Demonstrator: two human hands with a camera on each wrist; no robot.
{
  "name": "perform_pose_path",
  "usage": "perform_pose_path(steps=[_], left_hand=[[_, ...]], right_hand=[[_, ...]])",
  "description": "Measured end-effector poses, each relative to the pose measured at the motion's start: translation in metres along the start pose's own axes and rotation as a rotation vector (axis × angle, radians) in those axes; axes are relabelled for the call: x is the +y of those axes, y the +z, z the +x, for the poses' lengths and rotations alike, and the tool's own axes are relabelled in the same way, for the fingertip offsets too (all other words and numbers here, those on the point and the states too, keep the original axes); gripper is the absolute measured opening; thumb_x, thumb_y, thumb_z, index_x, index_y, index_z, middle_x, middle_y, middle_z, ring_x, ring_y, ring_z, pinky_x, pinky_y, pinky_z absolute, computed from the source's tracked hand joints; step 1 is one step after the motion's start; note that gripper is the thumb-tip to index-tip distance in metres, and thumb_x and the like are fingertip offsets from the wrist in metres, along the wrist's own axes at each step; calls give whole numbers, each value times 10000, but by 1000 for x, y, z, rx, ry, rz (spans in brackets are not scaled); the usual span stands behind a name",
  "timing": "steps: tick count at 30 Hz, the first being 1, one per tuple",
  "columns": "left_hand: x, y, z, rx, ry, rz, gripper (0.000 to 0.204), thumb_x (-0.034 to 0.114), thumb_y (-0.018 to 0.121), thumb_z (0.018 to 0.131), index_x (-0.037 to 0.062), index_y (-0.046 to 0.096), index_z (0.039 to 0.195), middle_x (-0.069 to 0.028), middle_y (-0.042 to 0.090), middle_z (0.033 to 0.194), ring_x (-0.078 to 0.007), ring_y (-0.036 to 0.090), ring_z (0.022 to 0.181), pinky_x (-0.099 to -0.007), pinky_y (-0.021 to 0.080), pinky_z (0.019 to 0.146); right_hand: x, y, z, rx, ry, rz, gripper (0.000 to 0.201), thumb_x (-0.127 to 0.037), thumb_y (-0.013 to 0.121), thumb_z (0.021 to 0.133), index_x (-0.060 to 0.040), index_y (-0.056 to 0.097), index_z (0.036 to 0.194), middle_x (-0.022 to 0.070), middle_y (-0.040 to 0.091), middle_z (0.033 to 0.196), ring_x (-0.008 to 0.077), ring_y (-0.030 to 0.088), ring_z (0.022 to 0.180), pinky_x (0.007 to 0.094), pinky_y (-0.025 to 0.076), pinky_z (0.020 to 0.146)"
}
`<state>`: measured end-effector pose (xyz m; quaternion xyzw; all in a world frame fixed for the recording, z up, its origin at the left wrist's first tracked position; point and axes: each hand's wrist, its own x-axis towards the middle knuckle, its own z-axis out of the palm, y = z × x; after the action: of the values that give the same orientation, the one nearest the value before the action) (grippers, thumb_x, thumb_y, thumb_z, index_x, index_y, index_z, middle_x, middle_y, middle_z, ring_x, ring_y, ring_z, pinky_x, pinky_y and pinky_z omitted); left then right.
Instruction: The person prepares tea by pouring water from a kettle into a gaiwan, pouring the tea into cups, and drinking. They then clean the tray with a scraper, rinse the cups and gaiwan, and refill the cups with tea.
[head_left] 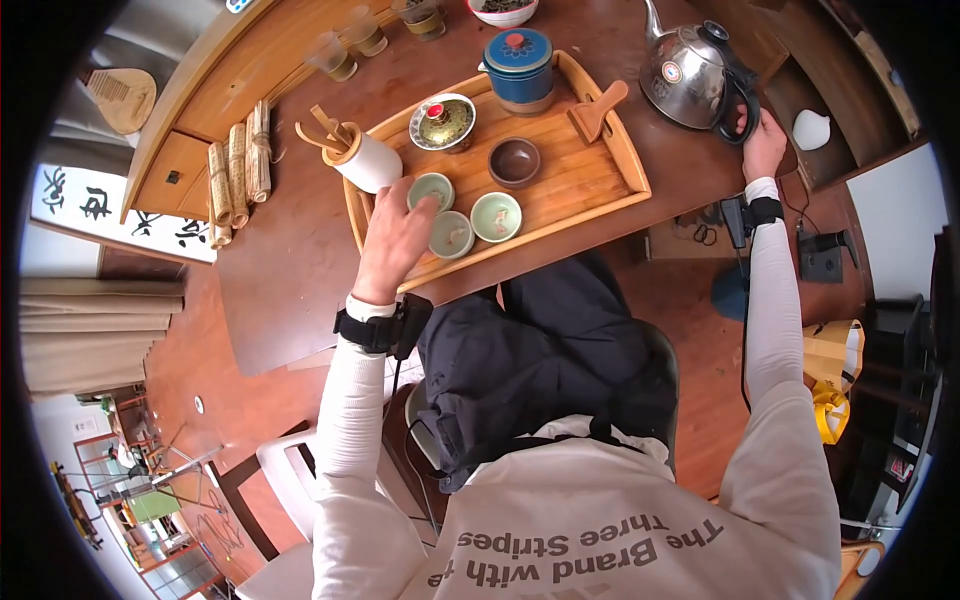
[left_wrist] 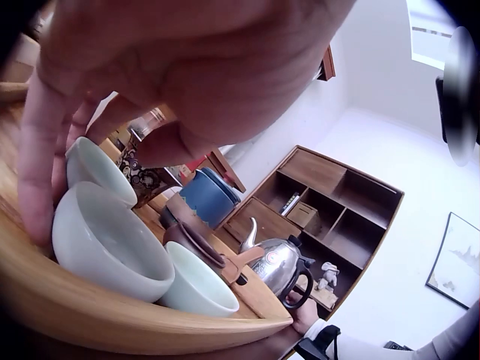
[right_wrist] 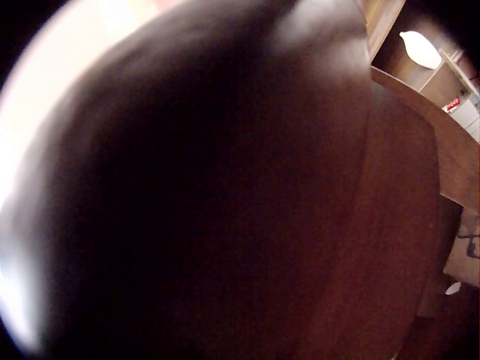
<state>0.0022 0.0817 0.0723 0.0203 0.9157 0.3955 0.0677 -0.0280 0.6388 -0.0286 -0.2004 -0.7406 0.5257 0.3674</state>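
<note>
Three pale green teacups stand together at the near left of a wooden tea tray (head_left: 590,205). My left hand (head_left: 392,240) reaches over the tray's left end, its thumb and fingers around the rear-left teacup (left_wrist: 94,174). In the left wrist view, one finger extends down beside the nearest teacup (left_wrist: 112,244). The third teacup (head_left: 497,217) sits to the right, apart from the hand. At the table's right side, my right hand (head_left: 764,150) grips the black handle of a steel kettle (head_left: 690,75). A dark blurred surface fills most of the right wrist view.
The tray also holds a brown bowl (head_left: 514,162), a lidded gaiwan (head_left: 443,122), a blue lidded pot (head_left: 519,70), a wooden scoop (head_left: 598,110) and a white tool holder (head_left: 368,162). Bamboo rolls (head_left: 238,170) lie left; glass cups (head_left: 365,35) stand behind.
</note>
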Motion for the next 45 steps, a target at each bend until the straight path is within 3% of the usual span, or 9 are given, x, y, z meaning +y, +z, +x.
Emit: perform_pose_path(steps=[14, 18, 20, 21, 23, 26, 31, 33, 45], left_hand=[[11, 14, 8, -50, 48, -155, 556, 217, 579, 936, -72, 529, 1408, -286, 581, 1365, -416, 605, 1218, -425, 471, 1058], [12, 17, 5, -22, 90, -6, 521, 226, 612, 931, -68, 561, 1359, -260, 610, 1303, -418, 625, 1159, -449, 488, 1030], [44, 21, -11, 232, 312, 492, 486, 228, 677, 900, -35, 601, 1302, -227, 628, 1227, -406, 626, 1127, -465, 500, 1008], [53, 24, -11, 232, 311, 491, 486, 228, 677, 900, -35, 601, 1302, -227, 628, 1227, -406, 626, 1127, -465, 500, 1008], [68, 31, -8, 196, 738, 492, 456, 230, 736, 857, 5, 634, 1241, -197, 631, 1174, -383, 604, 1143, -474, 489, 1024], [92, 56, 5, 188, 995, 476, 397, 281, 738, 858, 26, 684, 1158, -140, 646, 1134, -333, 569, 1200, -474, 408, 1142], [90, 85, 38, 39, 1038, 526, 297, 304, 673, 914, 30, 714, 1021, -130, 647, 1045, -330, 597, 1113, -483, 431, 1113], [82, 86, 45, -115, 1016, 599, 263, 285, 655, 926, 33, 709, 983, -125, 659, 1001, -324, 622, 1060, -477, 432, 1115], [69, 74, 35, -12, 871, 690, 345, 341, 734, 802, 42, 718, 975, -137, 680, 1026, -317, 636, 1093, -476, 413, 1139]], right_hand=[[3, -3, 3, -17, -4, -45, 188, -79, 605, 1025, 32, 757, 1037, 9, 681, 830, 81, 603, 729, 229, 496, 672], [2, -1, 3, 0, -1, -41, 187, -75, 604, 1024, 32, 757, 1038, 8, 681, 826, 80, 602, 724, 229, 492, 667], [3, -1, 3, -5, 1, -30, 188, -74, 603, 1023, 32, 758, 1032, 8, 680, 825, 80, 602, 726, 230, 492, 668], [3, -1, 3, -11, 6, -20, 188, -73, 603, 1022, 32, 759, 1027, 8, 680, 823, 80, 602, 729, 232, 492, 668], [5, -1, 1, -3, -11, 6, 233, -154, 616, 1021, 24, 766, 1004, 16, 686, 788, 88, 610, 718, 248, 484, 666], [5, 0, 2, 0, -25, 41, 284, -224, 628, 1020, 17, 773, 983, 22, 695, 758, 93, 619, 712, 261, 477, 664], [2, 1, 3, 21, 4, 39, 275, -209, 625, 1022, 19, 772, 978, 25, 697, 763, 88, 625, 719, 263, 480, 663], [3, 2, 3, 35, 21, 0, 188, -64, 598, 1020, 31, 761, 1019, 13, 685, 829, 84, 607, 726, 234, 498, 668], [3, -1, 3, 2, 9, 23, 190, -77, 604, 1023, 30, 762, 1026, 13, 690, 836, 80, 608, 736, 229, 499, 674]])
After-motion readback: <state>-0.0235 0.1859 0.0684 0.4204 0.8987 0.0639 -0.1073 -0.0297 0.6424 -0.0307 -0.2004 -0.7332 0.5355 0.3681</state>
